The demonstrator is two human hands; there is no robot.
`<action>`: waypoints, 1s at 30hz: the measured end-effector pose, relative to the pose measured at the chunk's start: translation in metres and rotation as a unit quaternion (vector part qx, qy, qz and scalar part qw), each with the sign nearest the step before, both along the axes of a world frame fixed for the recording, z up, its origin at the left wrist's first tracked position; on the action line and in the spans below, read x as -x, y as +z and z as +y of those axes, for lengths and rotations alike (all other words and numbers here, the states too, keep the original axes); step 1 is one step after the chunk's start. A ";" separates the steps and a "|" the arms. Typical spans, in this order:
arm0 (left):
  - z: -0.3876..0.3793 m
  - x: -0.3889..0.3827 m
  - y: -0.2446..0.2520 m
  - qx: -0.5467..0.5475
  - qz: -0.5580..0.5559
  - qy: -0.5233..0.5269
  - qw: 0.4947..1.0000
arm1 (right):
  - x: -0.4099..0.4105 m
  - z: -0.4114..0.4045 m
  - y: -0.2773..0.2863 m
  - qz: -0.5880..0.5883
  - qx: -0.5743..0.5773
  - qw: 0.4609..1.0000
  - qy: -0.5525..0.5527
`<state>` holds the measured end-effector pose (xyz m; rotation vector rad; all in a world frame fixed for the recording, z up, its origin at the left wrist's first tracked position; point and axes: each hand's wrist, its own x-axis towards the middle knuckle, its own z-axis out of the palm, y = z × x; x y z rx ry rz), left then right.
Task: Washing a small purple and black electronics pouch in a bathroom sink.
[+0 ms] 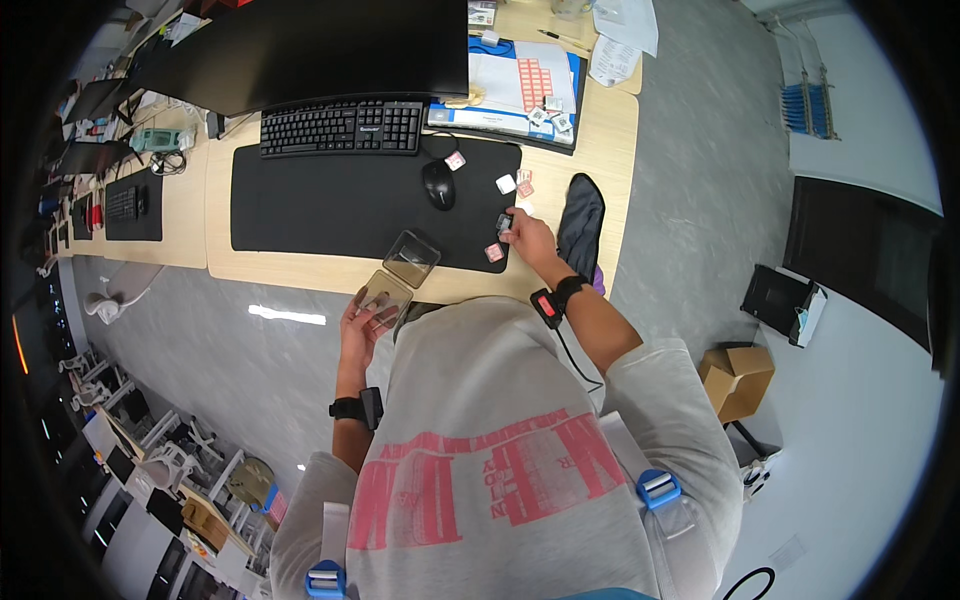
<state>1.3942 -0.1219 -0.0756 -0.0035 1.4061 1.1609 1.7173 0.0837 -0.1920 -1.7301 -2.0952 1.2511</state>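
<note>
My left hand (365,319) holds a clear plastic box (386,298) with its hinged lid open, at the desk's front edge; the lid half (412,259) lies over the black desk mat (322,202). Between the fingertips of my right hand (523,234) is a small dark piece with a clear part (505,223), above the mat's right edge. Just below it lies a red-and-white square piece (494,252). Beyond my right hand are a white square piece (505,184) and red-printed pieces (525,184). Another printed piece (455,160) lies near the mouse.
A black mouse (439,185) and keyboard (341,129) sit below a large monitor (300,52). At the back right, a blue folder (480,120) bears papers and small square pieces (561,123). A black fabric pouch (581,225) lies right of my right hand.
</note>
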 end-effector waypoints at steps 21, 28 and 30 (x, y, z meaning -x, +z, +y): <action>0.050 -0.015 0.013 -0.077 -0.041 -0.201 0.976 | 0.045 -0.026 0.094 0.128 -0.104 0.966 0.200; 0.050 -0.009 0.012 -0.067 -0.018 -0.161 0.985 | 0.041 -0.014 0.093 0.117 -0.122 0.976 0.140; 0.040 0.000 0.012 -0.063 -0.008 -0.138 0.988 | 0.050 0.004 0.079 0.103 -0.125 0.981 0.103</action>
